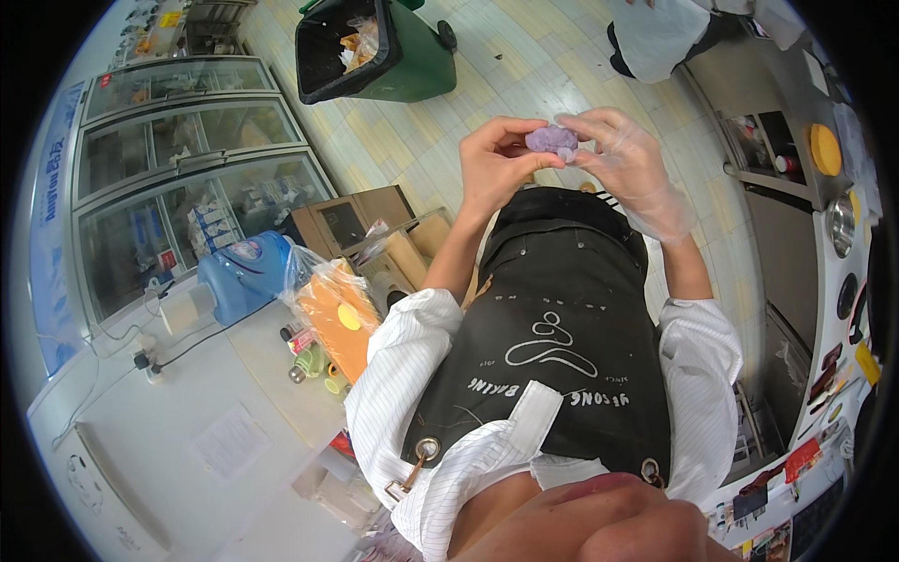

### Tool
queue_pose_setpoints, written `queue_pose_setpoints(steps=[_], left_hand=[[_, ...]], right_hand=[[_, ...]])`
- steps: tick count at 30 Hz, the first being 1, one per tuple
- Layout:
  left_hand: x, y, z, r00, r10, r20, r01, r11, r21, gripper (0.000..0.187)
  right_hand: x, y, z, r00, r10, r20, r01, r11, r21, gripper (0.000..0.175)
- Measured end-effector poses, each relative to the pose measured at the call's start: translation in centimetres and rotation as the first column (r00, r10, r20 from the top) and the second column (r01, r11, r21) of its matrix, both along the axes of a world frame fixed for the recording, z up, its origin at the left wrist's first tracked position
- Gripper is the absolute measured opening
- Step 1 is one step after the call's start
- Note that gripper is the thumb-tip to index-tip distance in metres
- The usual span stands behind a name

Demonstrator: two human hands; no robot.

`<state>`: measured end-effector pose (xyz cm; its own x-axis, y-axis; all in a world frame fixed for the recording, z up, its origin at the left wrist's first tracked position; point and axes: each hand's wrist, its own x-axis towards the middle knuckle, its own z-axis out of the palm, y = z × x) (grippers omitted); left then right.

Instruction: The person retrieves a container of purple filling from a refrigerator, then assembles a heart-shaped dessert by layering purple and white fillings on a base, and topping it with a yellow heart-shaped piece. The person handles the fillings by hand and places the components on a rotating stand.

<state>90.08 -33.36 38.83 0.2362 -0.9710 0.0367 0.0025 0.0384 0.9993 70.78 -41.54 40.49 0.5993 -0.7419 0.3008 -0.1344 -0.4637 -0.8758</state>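
A small lumpy purple piece, perhaps dough (550, 139), is held up between both hands, out beyond the lower part of my black apron (562, 274). My left hand (486, 163), bare, pinches it from the left between thumb and fingers. From the other side, my right hand (632, 165), in a clear plastic glove, has its thumb and fingertips on the lump's right end. A small bit of the purple stuff sticks out by the right thumb. The lump's underside is hidden.
An open green wheeled bin (414, 63) with rubbish stands ahead on the tiled floor. Glass-door fridges (197, 161) line the left. A blue bottle (246, 274) and wrapped orange board (340, 316) lie on the left counter (175, 393). Another person (660, 35) stands at far right.
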Motion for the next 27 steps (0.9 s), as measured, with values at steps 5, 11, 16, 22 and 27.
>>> queue_pose_setpoints(steps=[5, 11, 16, 22, 27], left_hand=[[3.6, -1.2, 0.1, 0.976, -0.005, 0.219, 0.010, 1.000, -0.024, 0.040], [11.0, -3.4, -0.9, 0.967, 0.006, 0.255, 0.010, 0.998, -0.060, 0.039], [20.2, -4.5, -2.0, 1.000, -0.021, 0.020, 0.020, 0.999, 0.042, 0.038], [30.4, -4.5, -2.8, 0.925, 0.117, -0.361, -0.073, 0.988, 0.134, 0.043], [35.7, -2.9, -4.4, 0.803, 0.257, -0.537, -0.210, 0.966, 0.147, 0.043]], right_hand=[[3.8, -0.9, 0.2, 0.998, -0.056, -0.005, 0.053, 0.965, -0.256, 0.033], [11.0, -2.7, -1.1, 0.995, -0.067, -0.068, 0.040, 0.941, -0.335, 0.029], [20.4, -4.5, -2.2, 0.998, -0.035, -0.046, 0.026, 0.982, -0.185, 0.026], [30.7, -6.9, -1.4, 0.971, -0.234, 0.053, 0.126, 0.684, 0.718, 0.021], [37.6, -7.8, 0.1, 0.968, -0.186, 0.169, 0.058, 0.820, 0.569, 0.021]])
